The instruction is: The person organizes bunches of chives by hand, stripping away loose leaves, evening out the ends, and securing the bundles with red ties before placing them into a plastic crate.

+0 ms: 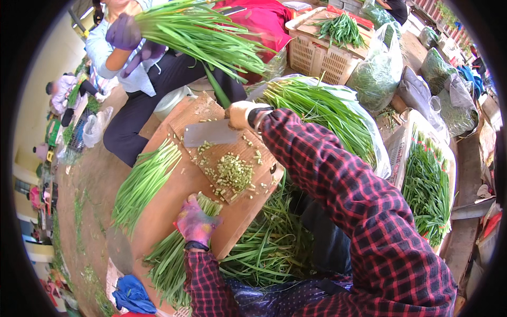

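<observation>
My left hand (196, 219), in a pink and purple glove, is closed round a bunch of long green chives (177, 259) at the table's near edge. The pale cut stem ends stick out past my fingers toward the cutting board (198, 113). In my right hand (240, 115) is a cleaver (210, 133), its broad blade lying low over the far part of the board. Short chopped stem ends (234, 173) are heaped on the board below the blade. Left of the board, a second bunch of chives (147, 182) rests on the brown table (158, 203).
Across from me a person's gloved hand (124, 33) holds up a large chive bunch (198, 34). Loose chives (322, 116) fill a plastic-lined container at the right. Beyond are crates (306, 55) and bagged greens (377, 71). Leaves (264, 253) pile against my lap.
</observation>
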`<action>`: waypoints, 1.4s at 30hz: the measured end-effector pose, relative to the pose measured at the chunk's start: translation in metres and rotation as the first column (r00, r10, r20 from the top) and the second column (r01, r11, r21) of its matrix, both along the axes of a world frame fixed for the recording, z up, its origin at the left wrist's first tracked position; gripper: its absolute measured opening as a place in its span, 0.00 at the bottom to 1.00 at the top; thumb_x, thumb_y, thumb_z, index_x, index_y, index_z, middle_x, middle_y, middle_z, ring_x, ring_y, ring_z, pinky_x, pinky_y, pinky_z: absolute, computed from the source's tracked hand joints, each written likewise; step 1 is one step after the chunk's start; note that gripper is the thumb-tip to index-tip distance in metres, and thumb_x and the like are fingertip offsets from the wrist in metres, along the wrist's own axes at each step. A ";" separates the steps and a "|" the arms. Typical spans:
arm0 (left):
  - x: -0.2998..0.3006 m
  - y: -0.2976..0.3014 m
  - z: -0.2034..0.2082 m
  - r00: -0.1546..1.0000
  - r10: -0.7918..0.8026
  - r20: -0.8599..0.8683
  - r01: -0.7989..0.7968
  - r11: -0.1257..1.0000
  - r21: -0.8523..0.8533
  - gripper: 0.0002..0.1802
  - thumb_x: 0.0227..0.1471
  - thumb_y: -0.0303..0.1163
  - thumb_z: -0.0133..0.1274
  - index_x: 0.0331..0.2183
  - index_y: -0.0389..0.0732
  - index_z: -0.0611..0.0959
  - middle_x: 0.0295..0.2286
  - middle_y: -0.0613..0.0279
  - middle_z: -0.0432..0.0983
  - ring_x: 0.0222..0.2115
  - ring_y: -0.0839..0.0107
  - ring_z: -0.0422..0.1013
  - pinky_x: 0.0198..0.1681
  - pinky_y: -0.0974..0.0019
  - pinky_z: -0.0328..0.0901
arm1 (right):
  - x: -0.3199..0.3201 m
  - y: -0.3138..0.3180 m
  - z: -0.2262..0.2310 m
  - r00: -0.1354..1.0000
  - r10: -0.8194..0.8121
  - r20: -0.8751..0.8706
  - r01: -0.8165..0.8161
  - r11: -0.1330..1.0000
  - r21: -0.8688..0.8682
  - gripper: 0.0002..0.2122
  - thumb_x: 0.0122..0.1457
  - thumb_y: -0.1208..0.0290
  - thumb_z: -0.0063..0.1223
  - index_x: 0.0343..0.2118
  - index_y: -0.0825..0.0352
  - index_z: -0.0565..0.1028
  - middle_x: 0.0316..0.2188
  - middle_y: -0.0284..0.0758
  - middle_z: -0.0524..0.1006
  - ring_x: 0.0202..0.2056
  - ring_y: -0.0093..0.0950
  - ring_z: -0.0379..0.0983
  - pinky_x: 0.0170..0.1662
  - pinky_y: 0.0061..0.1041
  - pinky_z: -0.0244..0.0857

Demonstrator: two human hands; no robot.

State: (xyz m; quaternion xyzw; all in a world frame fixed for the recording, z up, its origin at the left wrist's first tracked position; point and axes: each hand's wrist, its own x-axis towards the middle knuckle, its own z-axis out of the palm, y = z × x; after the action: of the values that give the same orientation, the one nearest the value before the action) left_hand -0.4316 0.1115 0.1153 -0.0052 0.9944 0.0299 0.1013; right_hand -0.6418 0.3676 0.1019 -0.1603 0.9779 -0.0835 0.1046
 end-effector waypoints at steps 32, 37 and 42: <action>0.007 -0.009 0.003 0.999 0.046 -0.027 -0.046 0.999 0.013 0.48 0.21 0.44 0.71 0.48 0.44 0.68 0.43 0.52 0.71 0.42 0.53 0.71 0.44 0.55 0.68 | 0.094 -0.085 0.027 0.810 -0.587 0.000 0.372 0.514 -0.773 0.15 0.61 0.61 0.40 0.39 0.68 0.72 0.33 0.52 0.77 0.38 0.48 0.74 0.45 0.41 0.65; -0.002 0.014 -0.002 1.000 -0.004 0.000 0.004 1.000 -0.003 0.49 0.21 0.46 0.72 0.48 0.43 0.68 0.42 0.53 0.71 0.42 0.56 0.71 0.43 0.57 0.68 | 0.058 -0.092 -0.025 0.660 -0.579 0.478 0.721 0.311 -0.619 0.14 0.59 0.67 0.42 0.44 0.68 0.72 0.46 0.51 0.72 0.49 0.44 0.71 0.49 0.37 0.67; 0.006 -0.002 0.002 0.999 0.007 -0.052 -0.006 1.000 0.020 0.47 0.23 0.46 0.70 0.47 0.42 0.68 0.41 0.52 0.72 0.41 0.54 0.72 0.42 0.56 0.68 | 0.119 -0.099 0.002 0.878 -0.461 -0.128 0.264 0.691 -0.673 0.14 0.49 0.76 0.51 0.41 0.68 0.74 0.43 0.52 0.69 0.42 0.50 0.71 0.46 0.41 0.68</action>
State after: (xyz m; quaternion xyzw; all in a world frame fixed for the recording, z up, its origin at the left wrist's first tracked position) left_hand -0.4258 0.1096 0.1171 -0.0066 0.9963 0.0401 0.0755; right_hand -0.5225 0.2686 0.1038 0.0020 0.9068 -0.4046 -0.1179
